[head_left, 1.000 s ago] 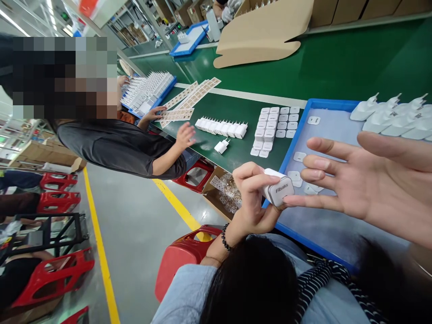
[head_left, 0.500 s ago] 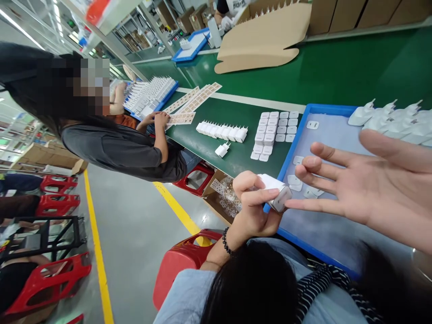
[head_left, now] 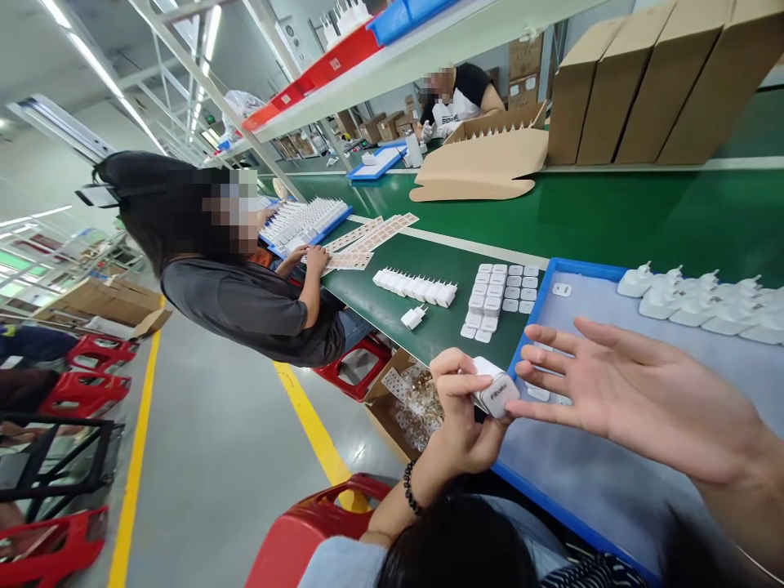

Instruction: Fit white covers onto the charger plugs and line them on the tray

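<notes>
1 white rounded-square plastic block (head_left: 499, 395) | pinched between thumb and bent fingers of left hand (head_left: 462, 412), beside left edge of blue-rimmed plastic tray (head_left: 581, 271) | with right hand (head_left: 618, 388) spread wide, gripping nothing, little fingertip at block's face | could drop if nudged there

A small white block (head_left: 497, 395) with rounded corners is held tilted in the air, just beside the left rim of the blue tray (head_left: 588, 268). Its squarish end face, turned toward the camera, bears dark lettering (seemingly "Fibaks"); its other end is hidden.
</notes>
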Tool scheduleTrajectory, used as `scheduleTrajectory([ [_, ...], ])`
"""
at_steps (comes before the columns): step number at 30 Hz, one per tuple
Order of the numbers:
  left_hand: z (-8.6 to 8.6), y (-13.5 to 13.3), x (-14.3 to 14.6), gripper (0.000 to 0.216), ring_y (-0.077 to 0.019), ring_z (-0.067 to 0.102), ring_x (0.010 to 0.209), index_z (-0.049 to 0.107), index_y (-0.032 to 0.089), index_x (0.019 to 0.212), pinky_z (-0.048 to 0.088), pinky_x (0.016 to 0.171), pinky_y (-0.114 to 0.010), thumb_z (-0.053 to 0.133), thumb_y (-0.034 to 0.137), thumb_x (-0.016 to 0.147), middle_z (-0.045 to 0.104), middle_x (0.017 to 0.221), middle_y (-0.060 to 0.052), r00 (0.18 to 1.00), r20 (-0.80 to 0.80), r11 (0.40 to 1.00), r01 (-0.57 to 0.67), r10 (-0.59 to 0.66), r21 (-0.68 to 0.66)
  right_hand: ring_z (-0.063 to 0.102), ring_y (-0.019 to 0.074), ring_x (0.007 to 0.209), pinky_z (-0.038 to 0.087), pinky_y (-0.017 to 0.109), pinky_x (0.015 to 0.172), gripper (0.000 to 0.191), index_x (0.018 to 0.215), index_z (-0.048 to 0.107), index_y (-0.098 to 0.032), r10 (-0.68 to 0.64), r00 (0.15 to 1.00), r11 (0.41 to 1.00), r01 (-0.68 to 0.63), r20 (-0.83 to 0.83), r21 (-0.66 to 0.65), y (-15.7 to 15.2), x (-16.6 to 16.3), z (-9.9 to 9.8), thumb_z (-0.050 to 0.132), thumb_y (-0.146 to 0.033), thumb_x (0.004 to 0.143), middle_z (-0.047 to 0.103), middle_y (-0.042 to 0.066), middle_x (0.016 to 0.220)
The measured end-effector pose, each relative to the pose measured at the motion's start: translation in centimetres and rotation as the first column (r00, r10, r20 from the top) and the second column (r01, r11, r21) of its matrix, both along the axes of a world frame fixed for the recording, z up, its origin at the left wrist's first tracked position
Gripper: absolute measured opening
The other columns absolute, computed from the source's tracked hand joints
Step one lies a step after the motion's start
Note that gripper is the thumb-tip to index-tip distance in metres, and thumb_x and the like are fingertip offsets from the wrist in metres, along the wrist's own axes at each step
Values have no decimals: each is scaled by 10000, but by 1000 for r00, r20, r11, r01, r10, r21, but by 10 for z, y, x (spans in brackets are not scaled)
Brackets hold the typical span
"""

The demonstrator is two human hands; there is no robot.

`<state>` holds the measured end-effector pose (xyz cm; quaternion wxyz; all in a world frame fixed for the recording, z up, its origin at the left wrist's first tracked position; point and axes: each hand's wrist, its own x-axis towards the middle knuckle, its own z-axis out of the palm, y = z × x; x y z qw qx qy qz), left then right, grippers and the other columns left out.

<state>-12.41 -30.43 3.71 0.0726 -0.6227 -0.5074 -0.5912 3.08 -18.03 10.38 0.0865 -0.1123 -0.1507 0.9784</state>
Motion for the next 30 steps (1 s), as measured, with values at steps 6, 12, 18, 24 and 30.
scheduleTrajectory([
  [6,4,8,8,414,-165,465,977,458,270,1171,446,791,-280,721,366,867,416,1132,-46,895,400,968,242,-198,-62,572,141,767,589,273,731,161,989,717,-163,-16,1000,983,12,20,185,-2,-6,-4,643,-274,898,548,21,799],
  [12,8,13,10,442,-165,487,933,453,258,1091,442,737,-266,755,438,823,459,1102,-50,751,615,926,369,-242,-86,471,125,671,544,223,637,103,831,718,-166,-101,994,950,84,42,301,-1,-6,3,690,-265,836,467,6,712],
  [18,6,18,10,462,-167,508,938,465,254,1073,446,738,-270,784,441,797,491,1104,-50,707,654,899,428,-268,-94,446,120,641,519,217,629,115,767,697,-175,-143,989,951,131,23,280,2,-5,2,653,-225,861,424,2,701],
  [24,7,31,14,482,-161,557,917,575,213,1130,475,773,-269,803,455,782,568,1083,-57,360,900,806,592,-245,-17,454,118,620,513,215,617,152,753,691,-161,-173,985,945,171,-18,278,5,0,7,617,-210,877,431,3,672],
  [30,7,43,12,436,-149,629,776,571,193,1219,516,675,-256,749,352,854,624,989,-57,-89,996,730,679,-21,76,459,119,613,501,223,615,207,761,689,-159,-237,970,924,243,-55,296,10,4,13,541,-167,905,440,5,661],
])
